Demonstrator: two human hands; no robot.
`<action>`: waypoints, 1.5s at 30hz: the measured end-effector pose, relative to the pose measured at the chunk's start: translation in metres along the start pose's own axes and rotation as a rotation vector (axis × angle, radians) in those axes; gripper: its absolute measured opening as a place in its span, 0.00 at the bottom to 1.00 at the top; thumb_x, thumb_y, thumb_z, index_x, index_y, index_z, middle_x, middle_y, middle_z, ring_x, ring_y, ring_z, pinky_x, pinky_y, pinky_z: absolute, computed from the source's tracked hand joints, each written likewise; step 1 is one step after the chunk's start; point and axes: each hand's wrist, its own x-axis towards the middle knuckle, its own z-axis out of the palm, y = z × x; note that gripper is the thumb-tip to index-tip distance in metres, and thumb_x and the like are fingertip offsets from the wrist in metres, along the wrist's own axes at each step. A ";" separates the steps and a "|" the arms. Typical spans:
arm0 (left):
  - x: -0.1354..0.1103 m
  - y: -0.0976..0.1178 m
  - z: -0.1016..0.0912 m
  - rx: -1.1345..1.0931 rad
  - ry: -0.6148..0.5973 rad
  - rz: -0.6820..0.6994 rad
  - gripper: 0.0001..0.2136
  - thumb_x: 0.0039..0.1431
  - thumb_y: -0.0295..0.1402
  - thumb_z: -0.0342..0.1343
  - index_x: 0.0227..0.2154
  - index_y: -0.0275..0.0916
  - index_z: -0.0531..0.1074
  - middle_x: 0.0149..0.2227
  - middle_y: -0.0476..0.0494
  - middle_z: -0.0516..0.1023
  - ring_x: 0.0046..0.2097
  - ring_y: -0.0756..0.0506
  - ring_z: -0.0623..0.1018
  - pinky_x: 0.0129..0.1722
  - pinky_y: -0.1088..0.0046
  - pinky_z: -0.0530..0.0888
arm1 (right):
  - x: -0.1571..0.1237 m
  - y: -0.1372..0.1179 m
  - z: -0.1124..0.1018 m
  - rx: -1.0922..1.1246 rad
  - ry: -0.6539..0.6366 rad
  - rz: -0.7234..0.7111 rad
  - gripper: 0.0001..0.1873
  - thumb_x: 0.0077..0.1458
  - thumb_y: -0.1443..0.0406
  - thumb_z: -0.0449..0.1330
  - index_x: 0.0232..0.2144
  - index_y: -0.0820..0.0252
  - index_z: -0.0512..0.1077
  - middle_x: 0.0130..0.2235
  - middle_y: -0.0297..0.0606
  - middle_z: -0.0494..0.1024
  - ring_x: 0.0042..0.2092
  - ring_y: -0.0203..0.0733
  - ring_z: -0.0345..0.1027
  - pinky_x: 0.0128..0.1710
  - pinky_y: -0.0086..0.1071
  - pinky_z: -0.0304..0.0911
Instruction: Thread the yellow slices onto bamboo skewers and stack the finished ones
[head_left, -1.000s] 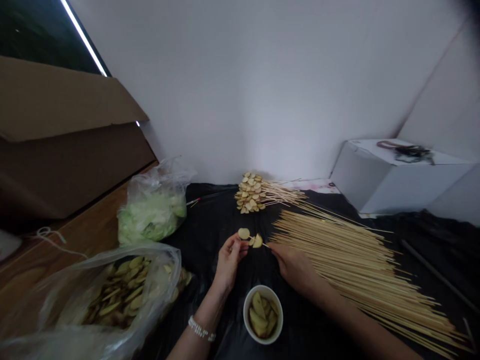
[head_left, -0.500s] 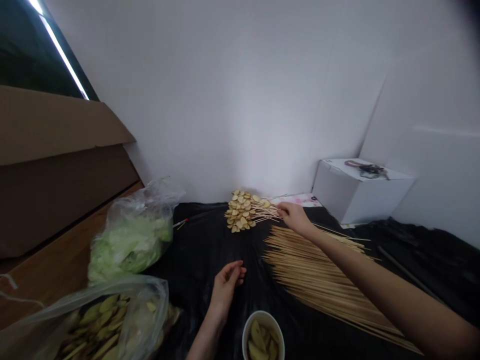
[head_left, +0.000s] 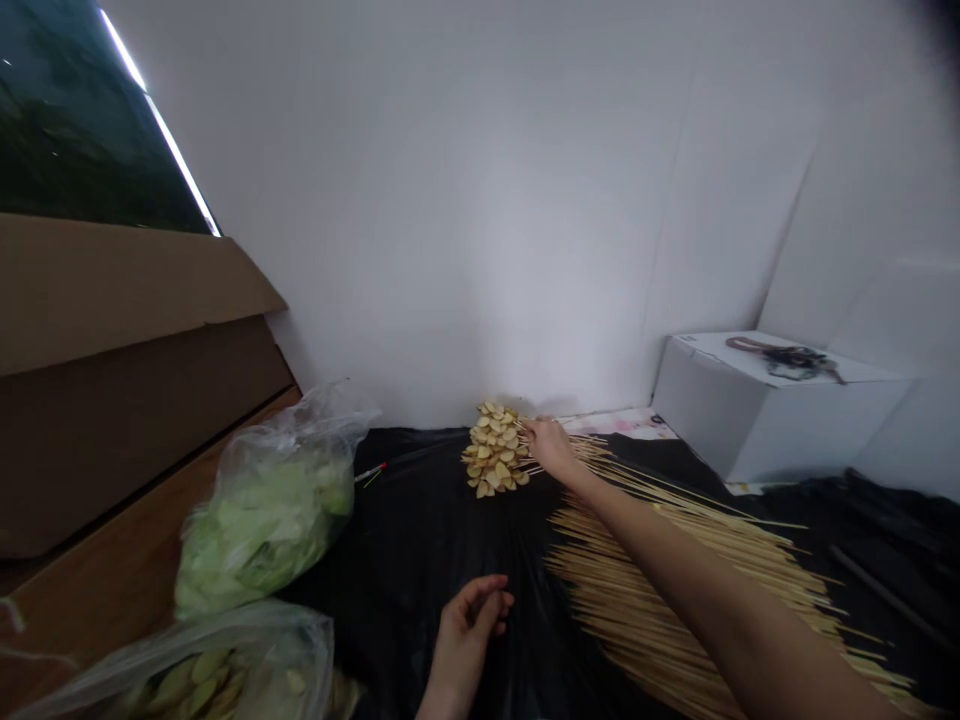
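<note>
My right hand [head_left: 549, 445] is stretched far forward to the pile of finished skewers [head_left: 496, 450], threaded with pale yellow slices, by the white wall. Its fingers rest on the sticks just right of the slices; whether they grip one I cannot make out. My left hand [head_left: 469, 630] lies near the bottom edge on the black sheet [head_left: 420, 530], fingers loosely curled, nothing in it. A big heap of bare bamboo skewers [head_left: 675, 580] fans out under my right forearm.
A clear bag of green leaves [head_left: 262, 510] and a second bag of yellow slices [head_left: 202, 670] sit at the left on a wooden surface. A brown cardboard box [head_left: 112, 380] stands behind them. A white box [head_left: 772, 400] is at the right. A red-tipped pen [head_left: 371, 470] lies near the bags.
My right hand carried the skewer with slices from in front of me to the far pile. My left hand let go and dropped back. The bowl of slices has left the view.
</note>
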 end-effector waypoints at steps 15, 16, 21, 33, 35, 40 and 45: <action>0.004 -0.005 -0.002 0.058 -0.018 0.047 0.20 0.41 0.47 0.64 0.35 0.38 0.78 0.32 0.40 0.80 0.35 0.44 0.76 0.34 0.72 0.72 | -0.081 0.065 -0.055 -0.049 -0.050 -0.042 0.15 0.61 0.67 0.49 0.37 0.61 0.76 0.40 0.43 0.75 0.45 0.41 0.64 0.47 0.31 0.55; 0.005 -0.006 -0.002 0.061 -0.028 0.057 0.20 0.42 0.47 0.64 0.35 0.38 0.78 0.32 0.40 0.80 0.35 0.44 0.77 0.34 0.72 0.72 | -0.091 0.072 -0.061 -0.045 -0.060 -0.041 0.14 0.60 0.67 0.49 0.37 0.61 0.76 0.39 0.42 0.76 0.45 0.41 0.64 0.46 0.31 0.55; 0.009 -0.008 -0.004 0.055 -0.075 0.080 0.20 0.40 0.47 0.65 0.33 0.37 0.78 0.30 0.40 0.80 0.34 0.45 0.77 0.32 0.72 0.72 | -0.129 0.084 -0.077 -0.017 -0.140 -0.056 0.14 0.56 0.69 0.51 0.33 0.59 0.77 0.35 0.37 0.78 0.40 0.38 0.67 0.40 0.29 0.57; 0.001 -0.001 0.004 0.118 -0.141 0.148 0.19 0.41 0.44 0.65 0.32 0.34 0.78 0.30 0.40 0.80 0.33 0.45 0.77 0.32 0.73 0.72 | -0.179 0.064 -0.047 -0.067 -0.131 -0.013 0.13 0.59 0.70 0.49 0.30 0.62 0.74 0.36 0.42 0.73 0.42 0.40 0.63 0.43 0.31 0.53; 0.000 0.002 0.005 0.113 -0.152 0.120 0.18 0.41 0.43 0.66 0.33 0.35 0.78 0.30 0.40 0.80 0.34 0.45 0.77 0.33 0.73 0.72 | -0.182 0.066 -0.047 -0.066 -0.131 -0.021 0.13 0.60 0.69 0.49 0.32 0.62 0.73 0.37 0.41 0.73 0.43 0.40 0.62 0.44 0.30 0.53; -0.002 0.014 -0.005 -0.105 -0.152 -0.039 0.14 0.46 0.37 0.65 0.35 0.34 0.78 0.35 0.37 0.80 0.37 0.47 0.78 0.39 0.73 0.74 | -0.185 0.067 -0.045 -0.061 -0.176 -0.075 0.11 0.58 0.70 0.51 0.31 0.60 0.74 0.36 0.37 0.74 0.42 0.38 0.63 0.42 0.29 0.53; -0.001 0.032 -0.022 -0.319 0.009 -0.212 0.08 0.52 0.26 0.60 0.36 0.36 0.77 0.37 0.39 0.79 0.34 0.51 0.78 0.35 0.78 0.74 | -0.186 0.061 -0.045 -0.107 -0.173 -0.102 0.11 0.58 0.71 0.51 0.30 0.61 0.73 0.37 0.41 0.73 0.43 0.41 0.61 0.42 0.31 0.52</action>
